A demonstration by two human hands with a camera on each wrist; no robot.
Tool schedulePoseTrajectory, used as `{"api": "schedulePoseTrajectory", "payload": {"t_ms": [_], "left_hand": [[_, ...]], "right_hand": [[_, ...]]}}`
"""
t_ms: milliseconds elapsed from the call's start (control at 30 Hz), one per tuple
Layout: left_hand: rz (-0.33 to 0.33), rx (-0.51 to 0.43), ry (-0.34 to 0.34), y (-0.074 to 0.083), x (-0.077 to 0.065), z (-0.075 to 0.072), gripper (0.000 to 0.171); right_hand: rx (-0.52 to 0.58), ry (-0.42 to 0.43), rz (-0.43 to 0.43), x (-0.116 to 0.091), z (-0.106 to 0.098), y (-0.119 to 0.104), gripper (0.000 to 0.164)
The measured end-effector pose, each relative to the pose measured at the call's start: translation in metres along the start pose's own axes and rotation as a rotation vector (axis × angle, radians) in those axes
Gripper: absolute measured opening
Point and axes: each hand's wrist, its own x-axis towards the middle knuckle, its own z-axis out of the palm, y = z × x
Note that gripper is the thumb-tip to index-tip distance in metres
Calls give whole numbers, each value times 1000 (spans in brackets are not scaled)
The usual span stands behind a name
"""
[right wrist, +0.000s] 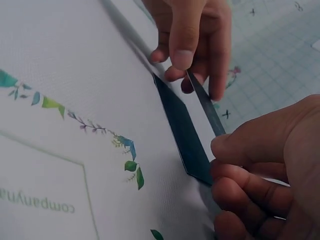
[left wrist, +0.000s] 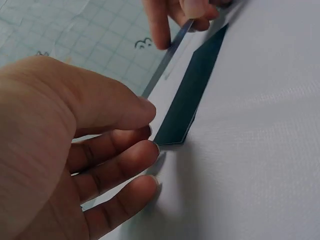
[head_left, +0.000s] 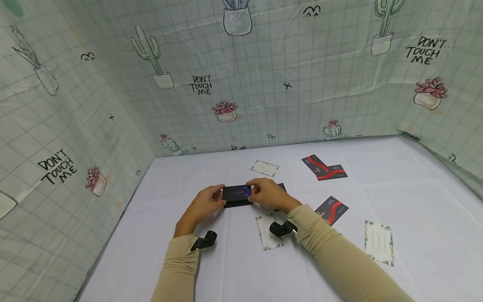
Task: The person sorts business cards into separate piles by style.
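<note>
A dark business card (head_left: 235, 192) with blue spots of light printed on it is held level by its two short ends. My left hand (head_left: 203, 206) pinches its left end between thumb and fingers. The right end is pinched by my right hand (head_left: 269, 193). Just below lies another dark card (head_left: 237, 204) on the white cloth, also visible in the left wrist view as a dark strip (left wrist: 192, 90). Both wrist views show a gap between the held card's edge (right wrist: 206, 105) and the lower one. Beyond my right hand, another dark card (head_left: 282, 187) is partly hidden.
White leaf-bordered cards lie behind the hands (head_left: 265, 168), by the right wrist (head_left: 268, 235) and at right (head_left: 379, 243). Two overlapping black-and-red cards (head_left: 324, 168) sit at the back right; another black-and-red card (head_left: 333, 209) is partly under the right sleeve. A printed curtain (head_left: 256, 84) surrounds the table.
</note>
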Motion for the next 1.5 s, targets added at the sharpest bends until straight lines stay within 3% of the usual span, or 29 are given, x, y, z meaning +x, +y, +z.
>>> {"api": "schedulePoseTrajectory", "payload": {"t_ms": [367, 600, 833, 1500], "left_hand": [[-23, 10, -21, -5, 3, 5, 56], [13, 22, -47, -9, 2, 3, 48], [-11, 45, -75, -9, 3, 3, 46], [-34, 89, -98, -6, 6, 1, 49]], "right_hand": [[-55, -21, -13, 2, 3, 2, 53], [-73, -93, 9, 6, -1, 2, 51], [-131, -140, 35, 10, -3, -1, 51], [-208, -175, 49, 13, -5, -6, 52]]}}
